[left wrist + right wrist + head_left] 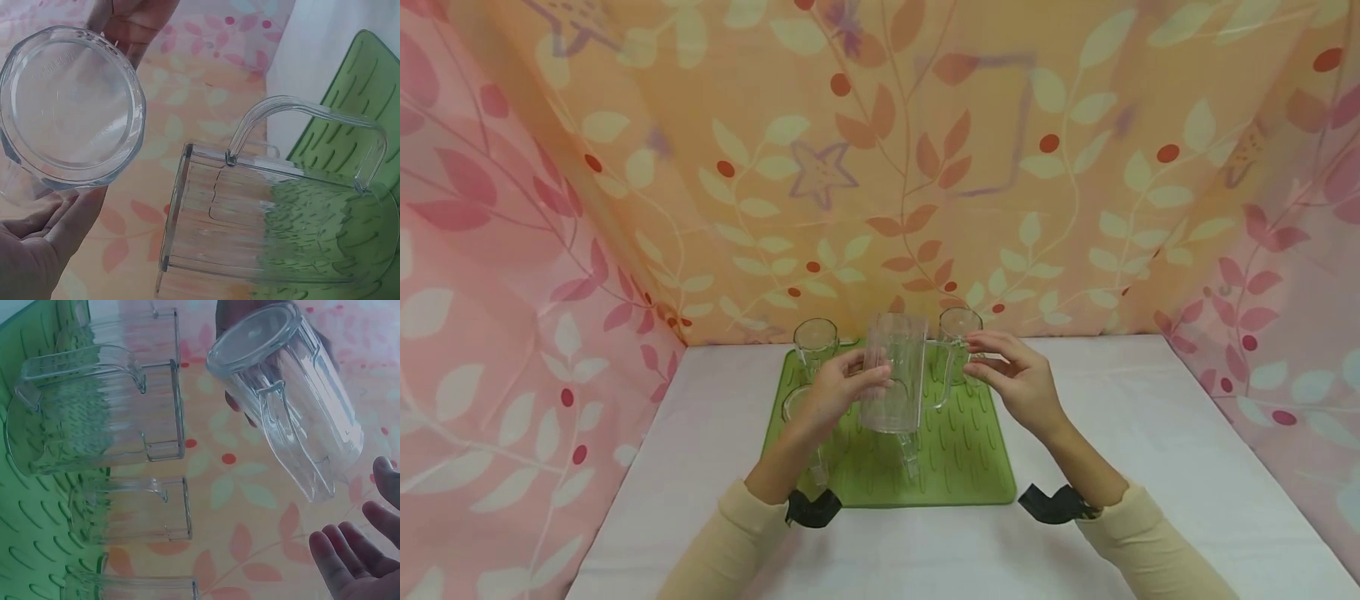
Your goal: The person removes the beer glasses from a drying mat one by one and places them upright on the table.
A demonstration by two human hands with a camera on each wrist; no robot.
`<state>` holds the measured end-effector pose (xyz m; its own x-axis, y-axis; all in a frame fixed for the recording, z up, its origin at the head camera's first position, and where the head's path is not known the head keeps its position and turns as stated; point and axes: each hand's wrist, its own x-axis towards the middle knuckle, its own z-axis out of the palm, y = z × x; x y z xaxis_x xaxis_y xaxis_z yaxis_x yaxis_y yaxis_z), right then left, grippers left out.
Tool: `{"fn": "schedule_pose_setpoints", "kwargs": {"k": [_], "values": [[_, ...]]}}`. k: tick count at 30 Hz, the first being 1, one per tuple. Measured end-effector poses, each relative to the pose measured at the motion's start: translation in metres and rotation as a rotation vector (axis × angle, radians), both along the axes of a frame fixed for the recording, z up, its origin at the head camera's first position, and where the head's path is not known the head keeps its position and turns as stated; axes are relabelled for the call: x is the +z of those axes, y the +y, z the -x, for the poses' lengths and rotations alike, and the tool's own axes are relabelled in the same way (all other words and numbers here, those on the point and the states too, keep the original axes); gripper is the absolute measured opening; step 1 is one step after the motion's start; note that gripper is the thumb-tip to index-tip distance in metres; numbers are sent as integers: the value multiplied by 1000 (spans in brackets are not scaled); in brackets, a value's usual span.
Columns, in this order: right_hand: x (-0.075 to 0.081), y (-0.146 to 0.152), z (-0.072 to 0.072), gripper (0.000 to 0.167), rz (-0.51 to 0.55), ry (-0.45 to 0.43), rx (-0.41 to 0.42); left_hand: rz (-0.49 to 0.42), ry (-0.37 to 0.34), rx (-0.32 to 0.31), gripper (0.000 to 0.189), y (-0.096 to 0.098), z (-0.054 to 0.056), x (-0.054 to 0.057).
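My left hand (838, 387) holds a tall clear mug (891, 408) by its side, raised over a green ribbed mat (977, 479). The mug's handle (942, 387) points right, toward my right hand (1018, 379). Loosely bent, the right hand's fingers (334, 556) stand apart from that handle in the right wrist view, with nothing between them. The left wrist view shows the held mug's round base (72, 106), with left fingers (78, 228) against its side.
Several more clear handled mugs stand upright on the mat, including one at back left (816, 337), one at back right (961, 323) and one at left (795, 406). Under the mat is a white-covered table (1112, 400). Patterned cloth (910, 167) hangs behind and at both sides.
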<state>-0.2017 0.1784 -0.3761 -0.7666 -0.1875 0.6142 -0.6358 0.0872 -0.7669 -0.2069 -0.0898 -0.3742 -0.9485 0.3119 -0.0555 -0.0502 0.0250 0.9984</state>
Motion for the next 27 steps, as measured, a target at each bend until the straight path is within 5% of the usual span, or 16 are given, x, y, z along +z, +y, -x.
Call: {"fn": "schedule_pose_setpoints", "kwargs": {"k": [10, 18, 27], "values": [[-5, 1, 5, 39, 50, -230, 50, 11, 88, 54, 57, 1, -10, -6], [-11, 1, 8, 30, 214, -458, 244, 5, 114, 73, 61, 3, -16, -11], [-16, -2, 11, 23, 298, -568, 369, -54, 183, 48, 64, 5, -22, -15]]}}
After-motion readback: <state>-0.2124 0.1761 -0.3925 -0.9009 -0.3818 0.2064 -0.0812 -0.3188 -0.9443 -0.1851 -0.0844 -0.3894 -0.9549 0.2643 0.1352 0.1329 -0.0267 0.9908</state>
